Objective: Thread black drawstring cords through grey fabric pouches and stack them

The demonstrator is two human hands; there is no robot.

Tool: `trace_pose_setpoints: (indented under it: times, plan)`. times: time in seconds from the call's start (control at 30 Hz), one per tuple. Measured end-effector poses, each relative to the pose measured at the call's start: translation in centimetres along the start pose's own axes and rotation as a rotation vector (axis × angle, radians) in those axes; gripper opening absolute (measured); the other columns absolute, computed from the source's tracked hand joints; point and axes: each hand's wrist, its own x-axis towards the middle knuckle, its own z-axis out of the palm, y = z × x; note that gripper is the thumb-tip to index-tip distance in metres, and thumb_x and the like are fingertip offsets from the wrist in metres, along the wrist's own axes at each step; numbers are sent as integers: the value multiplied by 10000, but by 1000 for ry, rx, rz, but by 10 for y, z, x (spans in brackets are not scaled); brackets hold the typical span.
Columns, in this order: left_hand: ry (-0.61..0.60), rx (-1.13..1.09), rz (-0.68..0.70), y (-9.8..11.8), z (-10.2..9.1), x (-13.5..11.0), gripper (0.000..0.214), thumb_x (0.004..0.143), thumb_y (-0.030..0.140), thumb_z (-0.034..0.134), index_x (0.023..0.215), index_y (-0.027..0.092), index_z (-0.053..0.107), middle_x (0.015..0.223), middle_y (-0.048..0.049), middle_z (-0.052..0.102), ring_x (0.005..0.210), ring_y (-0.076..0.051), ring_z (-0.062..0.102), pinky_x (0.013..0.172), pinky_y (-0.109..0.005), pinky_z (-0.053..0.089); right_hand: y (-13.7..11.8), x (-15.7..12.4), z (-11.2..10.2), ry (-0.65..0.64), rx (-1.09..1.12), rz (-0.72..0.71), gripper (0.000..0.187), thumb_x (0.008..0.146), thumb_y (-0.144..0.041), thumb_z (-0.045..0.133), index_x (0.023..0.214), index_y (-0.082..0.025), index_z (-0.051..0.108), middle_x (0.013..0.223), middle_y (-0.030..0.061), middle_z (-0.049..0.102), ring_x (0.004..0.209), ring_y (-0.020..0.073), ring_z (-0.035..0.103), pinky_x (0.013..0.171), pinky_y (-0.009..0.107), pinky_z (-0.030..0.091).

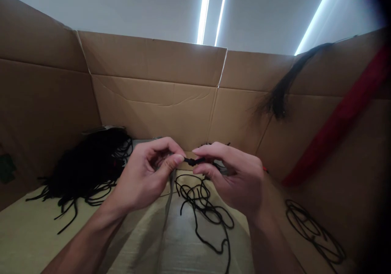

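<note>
Between my two hands stretches a short piece of black cord point(192, 162) with a small knot in its middle. My left hand point(151, 170) pinches its left end between thumb and forefinger. On the other side, the thumb and fingers of my right hand point(233, 174) are closed on the cord's right end. Below the hands, loose loops of black cord point(214, 215) lie on the pale surface; whether they join the held piece is hidden.
At the left lies a big heap of black cords point(88, 164). Another coil of cord point(314, 231) rests at the right. Cardboard walls point(152, 62) surround the surface. A black tassel point(284, 88) and a long red strip point(336, 119) hang on the right side.
</note>
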Motion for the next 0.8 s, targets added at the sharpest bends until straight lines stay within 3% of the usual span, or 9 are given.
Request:
trace_pose_setpoints:
  times: [0.27, 0.5, 0.63, 0.73, 0.8]
  plan:
    - [-11, 29, -7, 1, 0, -2, 217, 955, 334, 699, 821, 166, 728, 682, -4, 591, 587, -118, 455, 509, -233, 343, 0, 2, 2, 38, -220, -201, 177, 986, -37, 710, 1018, -201, 767, 865, 15, 787, 777, 124, 702, 754, 255, 583]
    - [50, 45, 43, -5, 2, -1, 211, 943, 315, 718, 793, 168, 728, 697, -14, 626, 598, -119, 485, 516, -233, 359, -5, 3, 8, 174, -323, -145, 278, 1005, -35, 631, 826, -241, 684, 712, -23, 717, 662, 126, 633, 657, 272, 544]
    - [60, 103, 47, -7, 1, -1, 196, 953, 305, 700, 815, 168, 729, 703, -15, 650, 593, -123, 520, 511, -234, 371, -1, 3, 5, 68, -224, -75, 113, 966, -116, 756, 969, -221, 717, 852, -8, 755, 744, 129, 679, 724, 269, 564]
    - [26, 102, 67, -5, 3, -2, 185, 961, 274, 683, 816, 166, 721, 725, -21, 684, 628, -133, 576, 555, -231, 440, 3, 2, 3, -52, -41, -82, 253, 915, -179, 852, 1135, -199, 728, 1021, 25, 780, 847, 133, 710, 783, 256, 577]
    - [-11, 88, 76, -3, 5, -2, 197, 967, 263, 676, 801, 163, 713, 713, -20, 681, 631, -134, 578, 569, -231, 456, 4, 3, 3, -83, 25, -111, 155, 946, -162, 818, 1082, -192, 751, 997, 31, 786, 874, 135, 714, 794, 251, 569]
